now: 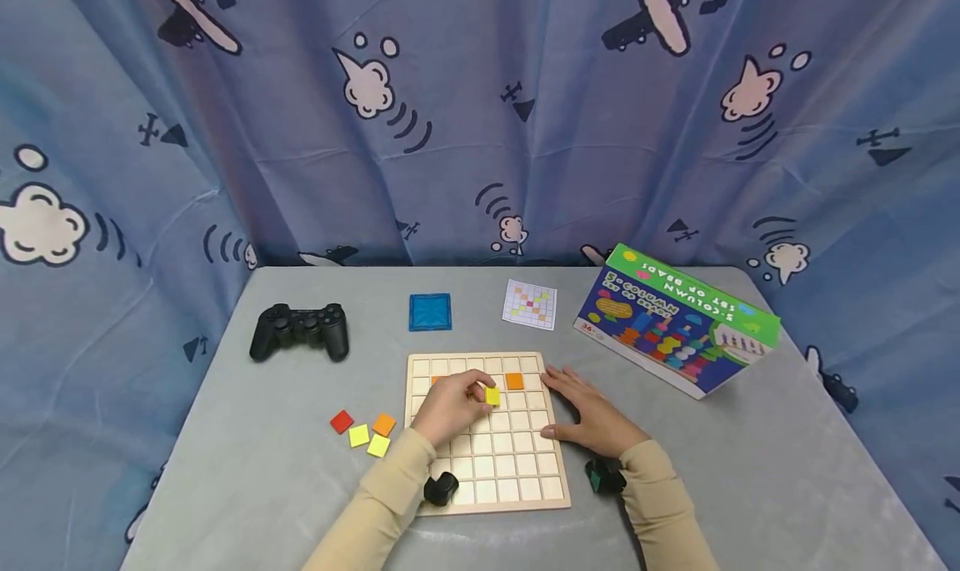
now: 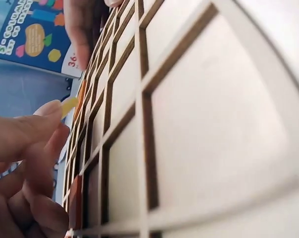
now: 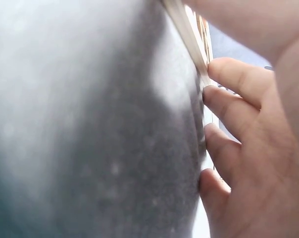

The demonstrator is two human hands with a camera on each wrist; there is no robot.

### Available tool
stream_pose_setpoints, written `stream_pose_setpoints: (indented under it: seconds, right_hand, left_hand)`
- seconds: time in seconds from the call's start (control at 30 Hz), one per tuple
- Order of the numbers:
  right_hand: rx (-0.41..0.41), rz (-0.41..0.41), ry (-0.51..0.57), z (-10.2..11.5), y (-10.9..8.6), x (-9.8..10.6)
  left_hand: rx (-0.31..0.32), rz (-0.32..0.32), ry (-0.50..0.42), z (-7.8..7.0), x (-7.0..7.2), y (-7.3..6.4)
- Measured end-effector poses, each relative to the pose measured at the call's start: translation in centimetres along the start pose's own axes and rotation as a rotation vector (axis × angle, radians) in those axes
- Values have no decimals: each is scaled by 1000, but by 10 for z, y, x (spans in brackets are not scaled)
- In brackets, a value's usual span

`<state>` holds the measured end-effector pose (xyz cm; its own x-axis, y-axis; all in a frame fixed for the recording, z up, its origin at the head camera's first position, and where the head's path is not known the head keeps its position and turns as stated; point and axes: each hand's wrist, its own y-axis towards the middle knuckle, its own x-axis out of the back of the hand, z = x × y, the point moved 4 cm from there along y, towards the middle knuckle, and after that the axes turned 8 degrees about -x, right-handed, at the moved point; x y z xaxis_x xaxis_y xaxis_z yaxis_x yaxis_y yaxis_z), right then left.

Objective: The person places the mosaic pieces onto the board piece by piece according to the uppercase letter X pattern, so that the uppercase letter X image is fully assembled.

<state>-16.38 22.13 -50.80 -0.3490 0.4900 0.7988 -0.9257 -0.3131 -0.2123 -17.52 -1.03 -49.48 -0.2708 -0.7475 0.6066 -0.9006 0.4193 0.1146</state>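
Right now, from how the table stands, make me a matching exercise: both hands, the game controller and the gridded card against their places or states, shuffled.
1. Left hand
2. Right hand
3. Game controller
4. Gridded card

A. Touching the right edge of the wooden board
B. Lying between the blue square and the box
C. Pinching a yellow tile
D. Lying left of the blue square

Pairs: 1-C; 2-A; 3-D; 4-B

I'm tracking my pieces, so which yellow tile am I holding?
The yellow square tile pinched in your left hand over the wooden grid board. The other two yellow tiles lie on the table, left of the board.
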Motion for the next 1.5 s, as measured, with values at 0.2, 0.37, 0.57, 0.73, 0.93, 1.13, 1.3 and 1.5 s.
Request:
stream_pose_setpoints:
  seconds: [0.2, 0.37, 0.57, 0.73, 0.93, 1.13, 1.3, 1.5]
  right_hand:
    - [-10, 8, -3, -1, 1, -2]
    - [-10, 0, 6, -2, 1, -2]
    - [-10, -3, 10, -3, 1, -3]
    - [-7, -6, 15, -3, 1, -3]
    - [-2, -9, 15, -1, 1, -1]
    - [-3, -4, 15, 0, 1, -1]
    - [-1, -6, 16, 0, 0, -1]
    - [-4, -1, 8, -1, 0, -2]
  left_hand:
    - [0, 15, 78, -3, -5, 2]
    - [5, 20, 121, -5, -7, 3]
    - [20, 26, 154, -6, -10, 3]
    - [26, 35, 171, -6, -12, 4]
    - [26, 37, 176, -6, -12, 5]
    - [35, 41, 189, -5, -14, 5]
    - [42, 47, 183, -7, -13, 5]
    - [4, 31, 190, -9, -11, 3]
